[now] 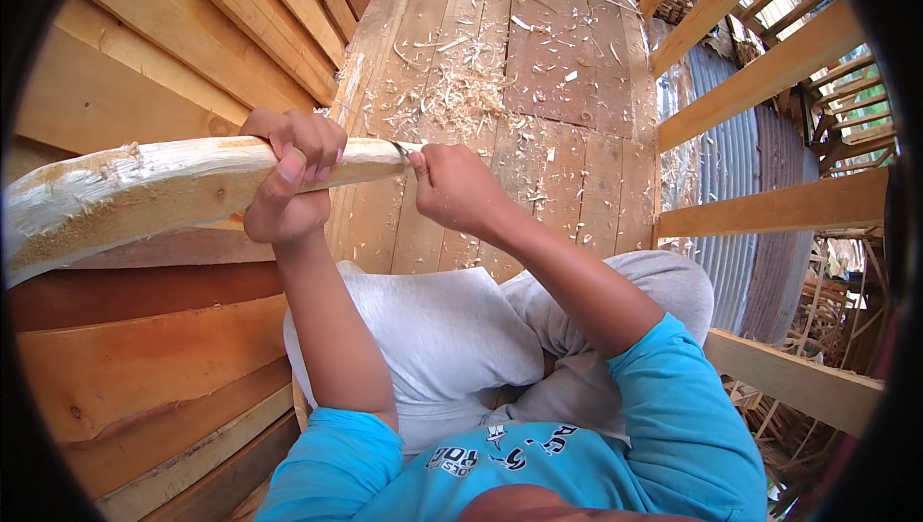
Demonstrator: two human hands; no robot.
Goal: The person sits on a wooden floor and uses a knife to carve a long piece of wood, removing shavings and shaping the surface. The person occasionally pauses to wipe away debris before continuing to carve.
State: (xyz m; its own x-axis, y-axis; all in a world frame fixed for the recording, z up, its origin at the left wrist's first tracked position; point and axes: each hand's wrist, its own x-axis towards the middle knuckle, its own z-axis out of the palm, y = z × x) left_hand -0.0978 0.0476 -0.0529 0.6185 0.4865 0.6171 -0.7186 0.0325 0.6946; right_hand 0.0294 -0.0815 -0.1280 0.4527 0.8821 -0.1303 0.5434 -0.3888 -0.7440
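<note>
Here's the long pale pole (178, 176), running in from the far left and tapering to a tip beyond the knees. The left hand (293, 171) wraps firmly around it; the right hand (457, 187) is curled closed on a dark blade (400, 148) at the tip, handle hidden. It looks stiff, sturdy, probably heavier toward the thick end; best held mid-length, clear of that edge, bare wood perhaps slick.

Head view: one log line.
left hand: around pale pole | right hand: gripping dark tool at pole's end | shavings: on plank floor
</note>
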